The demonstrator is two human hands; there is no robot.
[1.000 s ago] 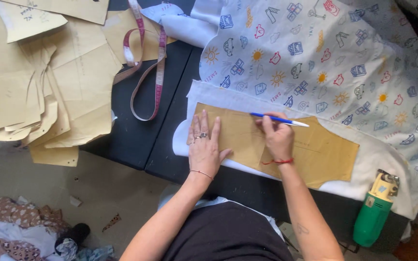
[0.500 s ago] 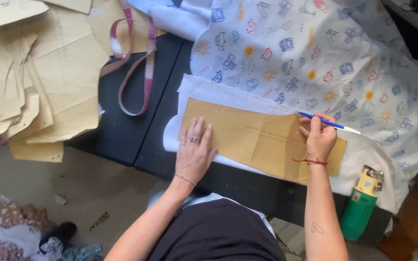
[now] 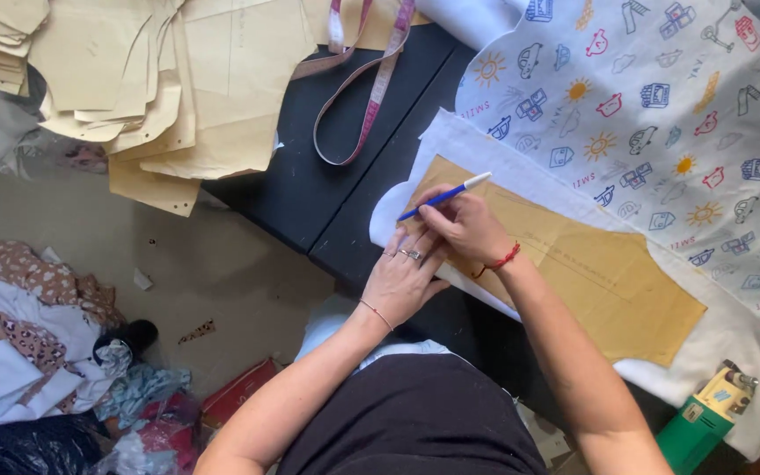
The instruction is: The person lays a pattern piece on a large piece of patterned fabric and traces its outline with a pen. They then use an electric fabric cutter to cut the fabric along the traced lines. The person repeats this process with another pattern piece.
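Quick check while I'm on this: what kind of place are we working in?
Most likely a home sewing or tailoring workspace. A tan paper pattern lies on white fabric, a measuring tape crosses the black table, and more cut pattern pieces are stacked nearby.

right hand (image 3: 468,227) gripping pen (image 3: 444,196), paper pattern (image 3: 573,264)

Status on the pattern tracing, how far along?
Done: the tan paper pattern piece lies flat on the white fabric on the black table. In hand: the left hand presses down its near-left end while the right hand runs a blue pen at that end. Left: no traced line is visible along the other edges, and nothing looks cut.
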